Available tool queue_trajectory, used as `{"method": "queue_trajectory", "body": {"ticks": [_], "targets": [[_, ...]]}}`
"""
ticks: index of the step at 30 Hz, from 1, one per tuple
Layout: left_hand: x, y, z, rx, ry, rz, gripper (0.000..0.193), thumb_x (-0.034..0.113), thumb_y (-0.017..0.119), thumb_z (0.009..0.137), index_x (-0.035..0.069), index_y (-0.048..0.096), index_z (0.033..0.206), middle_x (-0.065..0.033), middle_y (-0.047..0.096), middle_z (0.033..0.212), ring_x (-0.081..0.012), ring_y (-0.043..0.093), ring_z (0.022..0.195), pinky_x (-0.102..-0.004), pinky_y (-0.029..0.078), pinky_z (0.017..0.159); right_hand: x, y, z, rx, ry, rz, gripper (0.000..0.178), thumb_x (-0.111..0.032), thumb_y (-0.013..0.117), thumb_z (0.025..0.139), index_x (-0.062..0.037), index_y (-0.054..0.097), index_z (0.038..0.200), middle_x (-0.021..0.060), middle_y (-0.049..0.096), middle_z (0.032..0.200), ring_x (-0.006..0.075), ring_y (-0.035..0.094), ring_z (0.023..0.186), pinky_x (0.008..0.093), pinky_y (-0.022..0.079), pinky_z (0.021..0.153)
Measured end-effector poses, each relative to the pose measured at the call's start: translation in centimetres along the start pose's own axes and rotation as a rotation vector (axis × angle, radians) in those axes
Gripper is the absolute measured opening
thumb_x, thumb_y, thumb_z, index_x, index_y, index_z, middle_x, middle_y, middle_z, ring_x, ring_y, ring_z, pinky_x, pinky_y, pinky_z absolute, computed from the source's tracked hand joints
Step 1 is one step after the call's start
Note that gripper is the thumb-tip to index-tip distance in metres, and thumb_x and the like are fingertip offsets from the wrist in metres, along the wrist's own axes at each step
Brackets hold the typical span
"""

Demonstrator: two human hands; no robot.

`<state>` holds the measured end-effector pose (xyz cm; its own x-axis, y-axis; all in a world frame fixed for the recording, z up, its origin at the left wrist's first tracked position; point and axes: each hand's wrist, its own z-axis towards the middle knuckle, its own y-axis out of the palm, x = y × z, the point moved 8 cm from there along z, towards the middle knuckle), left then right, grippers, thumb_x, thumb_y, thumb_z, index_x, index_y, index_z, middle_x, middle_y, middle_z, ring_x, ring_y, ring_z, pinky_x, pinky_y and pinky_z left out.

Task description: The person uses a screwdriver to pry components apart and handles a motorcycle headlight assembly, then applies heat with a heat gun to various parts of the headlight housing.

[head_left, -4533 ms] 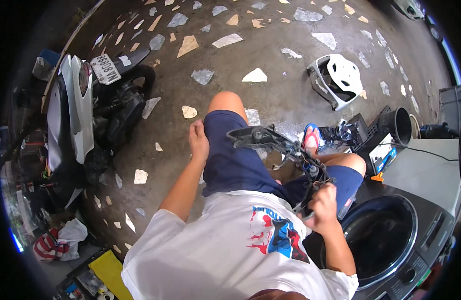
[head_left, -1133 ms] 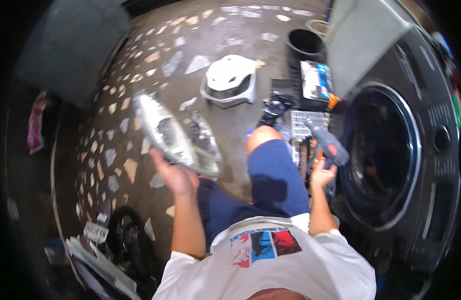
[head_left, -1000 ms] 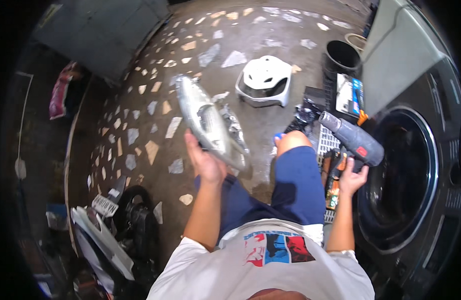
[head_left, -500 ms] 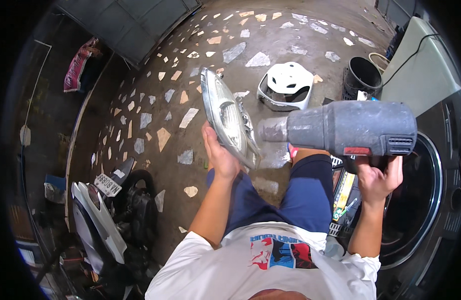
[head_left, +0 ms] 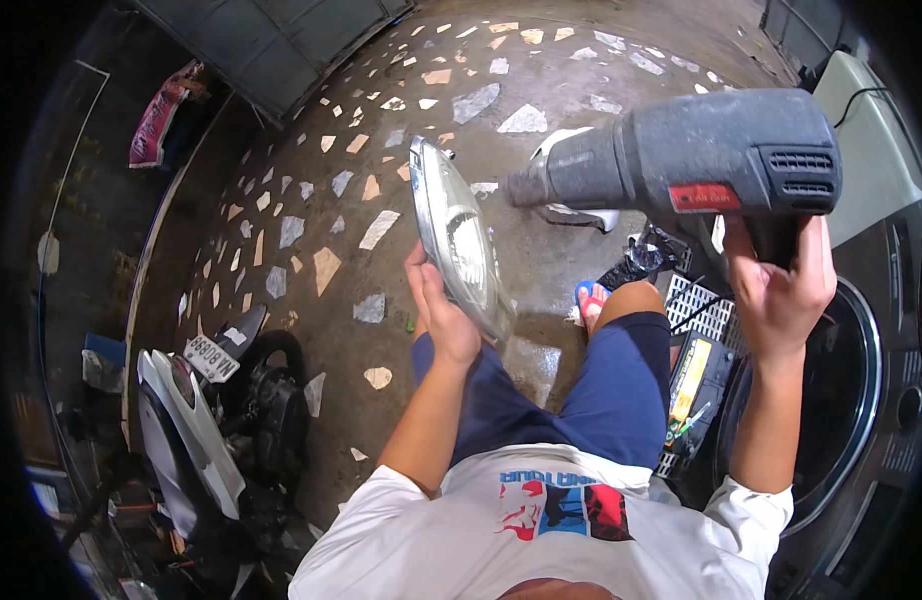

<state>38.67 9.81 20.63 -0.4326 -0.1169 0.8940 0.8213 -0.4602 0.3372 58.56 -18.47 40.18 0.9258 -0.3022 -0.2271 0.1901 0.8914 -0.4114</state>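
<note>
My left hand (head_left: 448, 325) grips the lower end of a headlight (head_left: 465, 240) with a clear, glossy lens. It is held nearly upright, leaning a little to the left at the top. A dark grey heat gun (head_left: 716, 150) with a red label lies level in the air, its handle in the closed fingers of my right hand (head_left: 789, 290). Its nozzle points left at the headlight's right side, with a small gap between them. The lower part of the handle is hidden by my fingers.
A white plastic shell (head_left: 596, 218) rests on the stone-chip floor, partly covered by the heat gun. At lower left stands a motorcycle (head_left: 203, 440) with white panels. A battery (head_left: 696, 390) sits on a white grid (head_left: 703, 310) beside a round-doored washing machine (head_left: 856, 470) on the right.
The heat gun has risen, its body higher than its nozzle, and now hides more of the white shell. The headlight has barely shifted and turned slightly.
</note>
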Motion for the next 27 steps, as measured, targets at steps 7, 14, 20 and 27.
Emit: {"method": "queue_trajectory", "body": {"ticks": [7,14,20,27], "targets": [[0.4,-0.6,0.0,0.014,0.006,-0.048,0.047,0.040,0.033,0.112,0.004,0.044,0.141,-0.0113,0.055,0.138,-0.0209,0.054,0.128,-0.0385,0.041,0.112,-0.8,1.3,0.7,-0.167,0.005,-0.112,0.048,-0.013,0.085,0.075,-0.0005,0.065,0.117,0.0149,0.059,0.102,0.0324,0.065,0.084,0.0421,0.055,0.071],[-0.8,-1.2,-0.1,0.003,-0.032,-0.043,0.046,0.039,0.033,0.112,0.004,0.044,0.140,-0.0120,0.055,0.137,-0.0206,0.054,0.127,-0.0381,0.041,0.112,-2.7,0.6,-0.3,-0.236,-0.055,0.012,0.053,-0.005,0.084,0.067,0.0019,0.067,0.117,0.0162,0.058,0.101,0.0287,0.064,0.084,0.0368,0.054,0.072],[-1.0,-1.3,-0.5,-0.007,-0.027,0.021,0.055,0.040,0.034,0.111,-0.003,0.035,0.146,-0.0176,0.053,0.138,-0.0230,0.052,0.126,-0.0367,0.040,0.109,-3.5,1.3,1.4,-0.054,-0.090,0.023,0.050,-0.008,0.088,0.068,0.0018,0.068,0.113,0.0161,0.058,0.103,0.0281,0.065,0.081,0.0360,0.055,0.069],[-1.4,-1.1,-1.1,-0.007,-0.087,-0.020,0.059,0.044,0.037,0.110,-0.001,0.034,0.147,-0.0174,0.052,0.141,-0.0236,0.050,0.129,-0.0370,0.036,0.112,-3.8,1.6,0.7,-0.016,-0.098,0.045,0.053,-0.008,0.089,0.067,-0.0005,0.070,0.116,0.0148,0.058,0.104,0.0303,0.065,0.083,0.0366,0.055,0.070]]}}
